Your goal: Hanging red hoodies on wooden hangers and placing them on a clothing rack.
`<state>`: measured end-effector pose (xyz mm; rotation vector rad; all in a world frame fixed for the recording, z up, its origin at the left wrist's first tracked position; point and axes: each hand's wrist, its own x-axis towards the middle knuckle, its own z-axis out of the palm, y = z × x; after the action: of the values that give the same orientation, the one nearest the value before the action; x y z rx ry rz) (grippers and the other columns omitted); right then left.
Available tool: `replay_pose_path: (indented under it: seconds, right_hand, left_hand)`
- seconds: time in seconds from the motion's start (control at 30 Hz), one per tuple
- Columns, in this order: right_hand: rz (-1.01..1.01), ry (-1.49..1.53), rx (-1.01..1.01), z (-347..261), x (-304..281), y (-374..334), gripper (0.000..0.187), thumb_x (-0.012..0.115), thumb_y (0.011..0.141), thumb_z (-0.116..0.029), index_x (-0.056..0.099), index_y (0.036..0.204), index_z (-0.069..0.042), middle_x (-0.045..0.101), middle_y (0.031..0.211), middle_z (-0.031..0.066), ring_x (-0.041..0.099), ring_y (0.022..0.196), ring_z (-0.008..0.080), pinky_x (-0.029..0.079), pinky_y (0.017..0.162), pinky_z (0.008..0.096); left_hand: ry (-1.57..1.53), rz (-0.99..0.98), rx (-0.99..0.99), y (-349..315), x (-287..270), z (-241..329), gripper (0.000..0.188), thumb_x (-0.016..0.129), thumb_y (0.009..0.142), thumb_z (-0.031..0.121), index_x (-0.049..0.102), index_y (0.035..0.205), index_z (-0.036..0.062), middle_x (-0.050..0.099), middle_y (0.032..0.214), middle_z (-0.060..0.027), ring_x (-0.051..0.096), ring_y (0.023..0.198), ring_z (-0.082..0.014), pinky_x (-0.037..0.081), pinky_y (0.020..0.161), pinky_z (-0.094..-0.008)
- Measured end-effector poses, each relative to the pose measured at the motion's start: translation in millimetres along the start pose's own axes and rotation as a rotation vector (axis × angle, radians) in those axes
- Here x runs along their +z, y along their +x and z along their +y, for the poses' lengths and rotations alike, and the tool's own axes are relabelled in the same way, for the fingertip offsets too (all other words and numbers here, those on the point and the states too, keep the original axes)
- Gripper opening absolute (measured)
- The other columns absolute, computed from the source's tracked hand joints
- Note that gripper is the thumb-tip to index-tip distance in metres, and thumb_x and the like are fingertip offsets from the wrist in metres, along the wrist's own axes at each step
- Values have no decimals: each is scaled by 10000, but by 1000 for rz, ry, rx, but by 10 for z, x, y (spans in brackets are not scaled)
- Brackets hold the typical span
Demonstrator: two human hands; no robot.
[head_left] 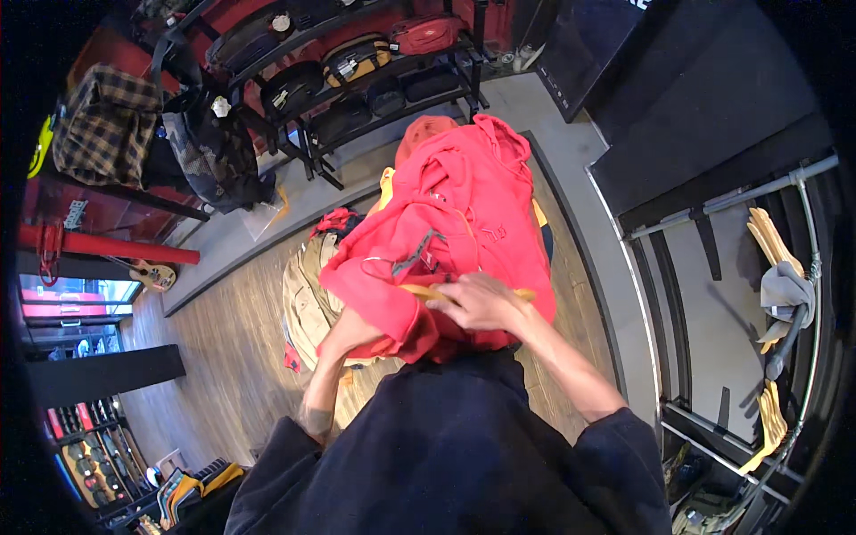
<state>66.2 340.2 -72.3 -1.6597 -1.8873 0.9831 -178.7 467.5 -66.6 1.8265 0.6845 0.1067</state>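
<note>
Two edges frame the working room: a grey floor strip point(584, 245) bounds the wood floor point(223, 330) on the right and at the far side, and the dark-clothed body of the wearer closes off the near side. The planks stretch out to the left, while at the right a metal rail point(731, 201) carries wooden hangers point(767, 234) and a grey cloth item point(786, 290), well apart from the hands. Far off, a black rack point(314, 152) holds rows of small bags, among them a black-and-tan one point(358, 59) and a red one point(426, 36); a plaid backpack point(105, 125) and a dark camouflage bag point(209, 147) sit at the far left. What these bags contain cannot be seen. In the middle, straight ahead of the body, a red hoodie point(468, 196) lies spread over other garments, with a tan garment point(308, 294) showing just beside it on the left. The right hand point(481, 301) is curled over the middle of a wooden hanger point(421, 291), whose ends show to either side, across the hoodie's near part. The left hand point(358, 330) reaches in under the red fabric; its fingers are hidden, so I cannot tell whether they pinch anything.
</note>
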Motion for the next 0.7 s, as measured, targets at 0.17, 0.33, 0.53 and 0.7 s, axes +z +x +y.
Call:
replay_pose_path:
  seconds: [0.17,0.33,0.53,0.7]
  right_hand:
    - [210,479,190,566,98,195,433,546,955,-483,663,1007,-68,688,834,159,679,847,319,506,720,461]
    - [494,-279,678,1275,215,620,906,656,677,-794,633,1119,-4,700,1024,199,686,972,332,543,835,428]
    - [91,-286,694,1296,389,811,694,726,717,-578,657,1134,-28,698,1062,193,671,1021,356,533,893,472]
    - [199,-25,440,1564,179,495,406,686,806,-306,685,1113,-41,717,974,197,684,980,348,542,849,458]
  left_hand:
    - [113,50,95,-122,-144,-1,491,789,794,222,607,1213,40,649,1139,-90,623,1059,-206,487,922,-374]
    - [-101,-159,-184,-347,-212,-273,570,834,734,207,613,1236,50,666,1153,-76,617,1051,-175,495,916,-343]
    - [29,-415,-245,-647,-348,-310,536,824,709,200,643,1190,50,689,1119,-66,629,1035,-171,498,911,-320]
    - [-1,12,-187,-682,-135,-285,573,807,754,203,585,1247,13,636,1212,-89,596,1118,-179,470,968,-336]
